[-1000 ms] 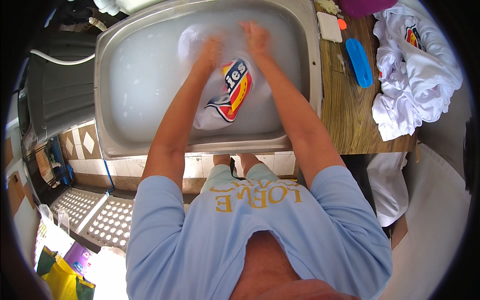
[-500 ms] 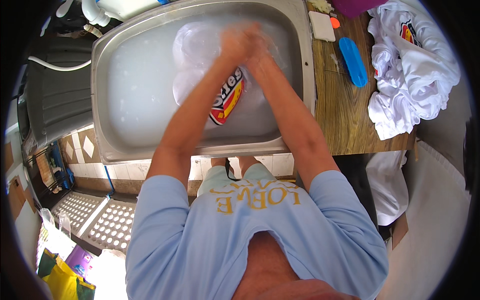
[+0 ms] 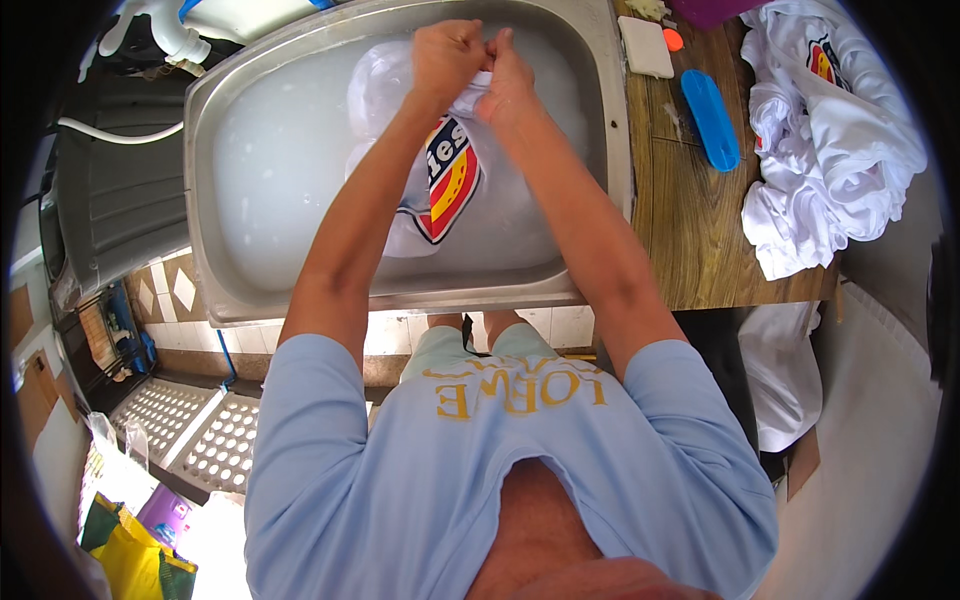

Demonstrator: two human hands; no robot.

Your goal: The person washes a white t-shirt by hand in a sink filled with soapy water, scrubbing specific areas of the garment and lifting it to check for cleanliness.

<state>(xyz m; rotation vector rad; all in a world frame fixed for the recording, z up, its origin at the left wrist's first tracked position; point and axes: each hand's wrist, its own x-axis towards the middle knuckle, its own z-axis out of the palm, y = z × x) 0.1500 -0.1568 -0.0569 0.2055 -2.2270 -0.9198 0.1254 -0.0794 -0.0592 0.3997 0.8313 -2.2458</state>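
A wet white garment, apparently a T-shirt (image 3: 453, 185) with a red, yellow and dark blue print, lies partly sunk in cloudy water inside a metal sink (image 3: 480, 296). Over the sink's far half, my left hand (image 3: 446, 62) is closed in a fist on a bunched piece of the cloth. Close beside it, my right hand (image 3: 508, 82) grips the same bunch, its thumb pointing up. Some white fabric shows between the two hands. Part of the garment puffs up at the surface left of my wrists.
Right of the sink, a wooden counter (image 3: 690, 240) bears a white soap bar (image 3: 646, 47), a blue brush-like piece (image 3: 711, 120), an orange cap (image 3: 673, 40) and a heap of white clothes (image 3: 840, 150). A white drain pipe (image 3: 170, 30) stands at the far left.
My hands, blurred and pressed together before, are now clearer and slightly apart with cloth between them. The printed part has shifted and shows more of its lower end.
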